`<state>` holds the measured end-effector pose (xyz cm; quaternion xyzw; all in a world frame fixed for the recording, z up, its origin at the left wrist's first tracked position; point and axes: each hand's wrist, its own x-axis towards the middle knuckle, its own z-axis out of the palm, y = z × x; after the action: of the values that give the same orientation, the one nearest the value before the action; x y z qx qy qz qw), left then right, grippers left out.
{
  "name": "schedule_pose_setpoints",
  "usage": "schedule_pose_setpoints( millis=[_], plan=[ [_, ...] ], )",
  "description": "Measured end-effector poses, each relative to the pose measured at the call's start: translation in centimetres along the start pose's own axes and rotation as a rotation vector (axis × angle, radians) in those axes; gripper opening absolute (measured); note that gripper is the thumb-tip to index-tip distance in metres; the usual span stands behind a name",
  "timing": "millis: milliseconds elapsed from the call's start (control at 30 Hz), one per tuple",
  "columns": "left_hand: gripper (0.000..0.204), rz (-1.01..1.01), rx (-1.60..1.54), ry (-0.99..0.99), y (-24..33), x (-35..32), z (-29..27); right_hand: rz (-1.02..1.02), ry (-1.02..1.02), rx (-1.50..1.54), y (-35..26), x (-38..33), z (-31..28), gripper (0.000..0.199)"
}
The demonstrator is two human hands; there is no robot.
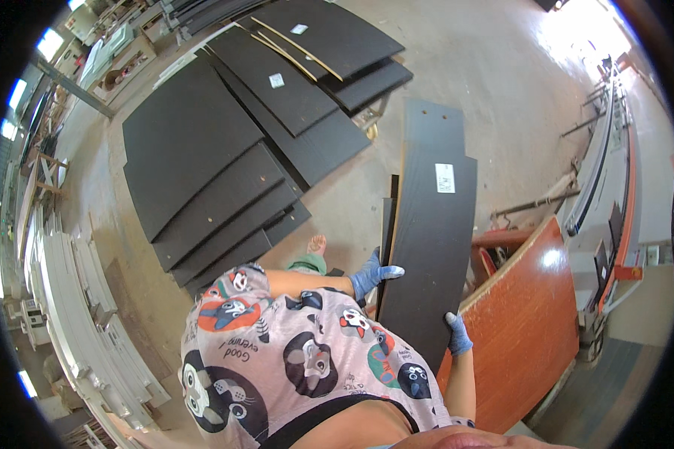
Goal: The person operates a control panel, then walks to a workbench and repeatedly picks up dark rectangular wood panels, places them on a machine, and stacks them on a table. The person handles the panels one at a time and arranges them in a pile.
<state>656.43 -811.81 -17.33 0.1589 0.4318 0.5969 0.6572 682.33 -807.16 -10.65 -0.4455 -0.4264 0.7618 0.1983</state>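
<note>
A bundle of long black boards [433, 217] lies before me, several layers with staggered ends. A white label [445, 179] is stuck to the top board, and two small holes show near its far end. My left hand [374, 275], in a blue-grey glove, grips the left edge, its thumb over the top and its other fingers mostly hidden. On the opposite edge, nearer my body, my right hand [458, 335] is closed round the boards in a similar glove. Its fingers underneath are out of sight. The near end of the bundle reaches my patterned top.
Stacks of wide black panels [195, 150] stand to the left, some with labels. A reddish-brown tabletop [524, 322] sits close on my right. Farther right runs a long machine with an orange rail [627, 217]. White strips [71, 314] are piled at far left.
</note>
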Motion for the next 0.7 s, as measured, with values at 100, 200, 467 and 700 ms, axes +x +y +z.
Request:
schedule_pose_setpoints(
  millis=[100,200,467,700],
  plan=[
    [0.076,0.096,-0.058,0.082,0.2,2.3,-1.0,0.023,-0.121,0.004,-3.6,4.9,0.9,0.087],
    [0.057,0.136,-0.036,0.179,2.6,6.0,-4.2,0.054,-0.299,0.019,-5.1,13.1,1.0,0.078],
    [0.059,0.357,-0.063,0.627,16.3,16.7,-16.2,0.185,-0.537,-0.113,-14.9,32.8,12.7,0.052],
    [0.092,0.386,0.712,1.155,26.2,17.7,-18.3,-0.217,-0.422,-1.131,-15.4,45.3,21.2,0.081]
  ],
)
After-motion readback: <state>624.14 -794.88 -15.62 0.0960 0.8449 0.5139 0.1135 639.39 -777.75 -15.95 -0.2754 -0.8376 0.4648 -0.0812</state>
